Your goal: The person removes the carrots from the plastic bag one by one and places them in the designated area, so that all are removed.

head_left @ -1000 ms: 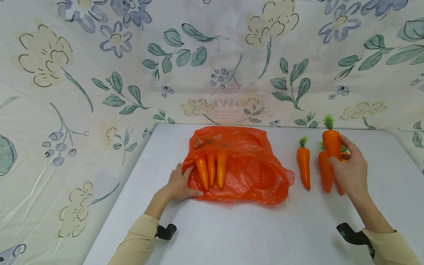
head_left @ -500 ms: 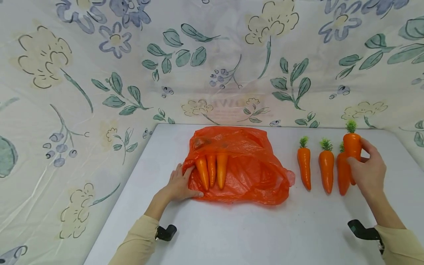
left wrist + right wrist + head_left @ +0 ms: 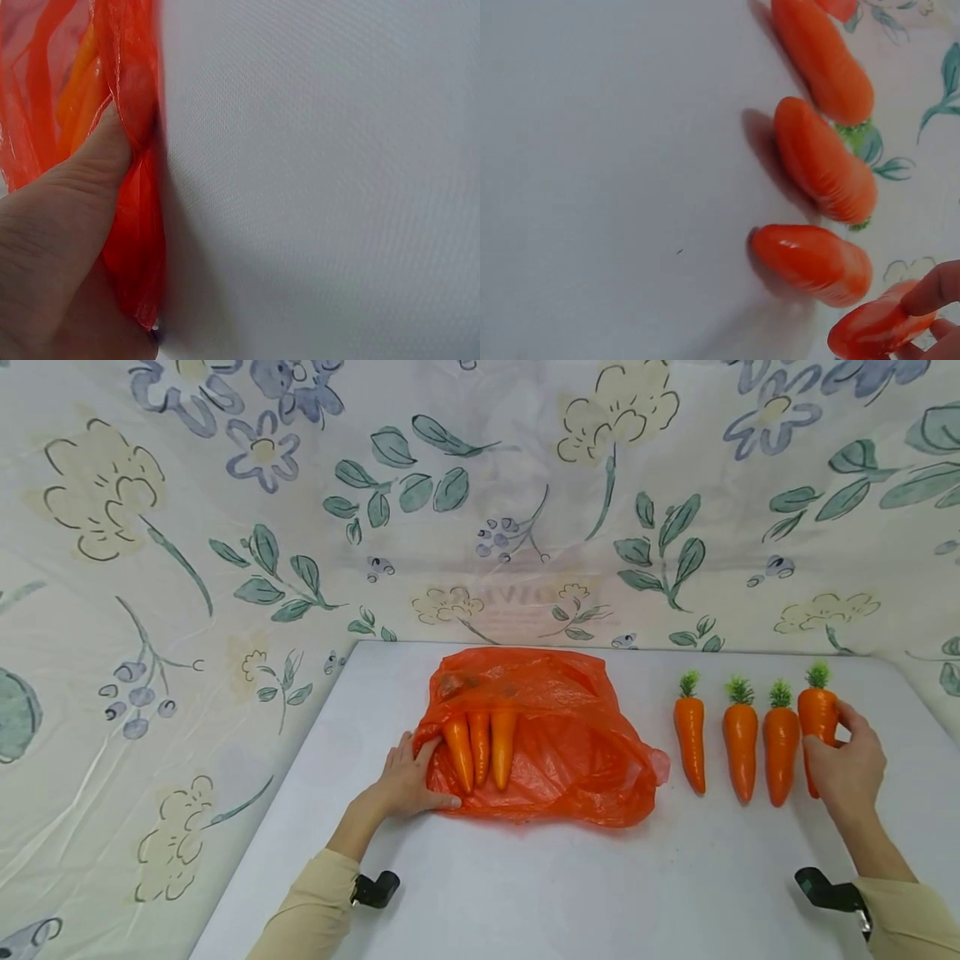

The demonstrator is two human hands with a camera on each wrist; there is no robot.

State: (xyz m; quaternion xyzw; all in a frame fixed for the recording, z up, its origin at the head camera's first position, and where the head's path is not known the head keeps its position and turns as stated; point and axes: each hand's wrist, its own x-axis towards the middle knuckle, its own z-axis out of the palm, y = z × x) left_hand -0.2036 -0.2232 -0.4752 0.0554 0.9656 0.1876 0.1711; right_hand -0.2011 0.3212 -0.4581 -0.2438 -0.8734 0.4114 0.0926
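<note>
My right hand (image 3: 852, 764) grips an orange carrot (image 3: 816, 714) with a short green top, at the right end of a row. Beside it three more carrots lie apart, tips toward me: the nearest carrot (image 3: 781, 752), a middle carrot (image 3: 741, 752) and the leftmost carrot (image 3: 690, 743). At the left, my left hand (image 3: 408, 781) holds the edge of a thin red plastic bag (image 3: 577, 777). In the left wrist view the thumb (image 3: 97, 161) lies along the bag's mouth. Three carrots (image 3: 502, 752) lie in the bag, their upper ends under the film.
The white tabletop (image 3: 585, 893) reaches from the front to the floral sheet (image 3: 525, 510) hung behind it. Its back edge lies just behind the bag and the carrots. A black wrist camera mount (image 3: 828, 891) sits on the right forearm, another mount (image 3: 377, 887) on the left.
My right hand has carried its carrot rightward, past the others, and lowered it at the row's right end, uncovering the carrots it overlapped. The left hand and the bag have stayed put.
</note>
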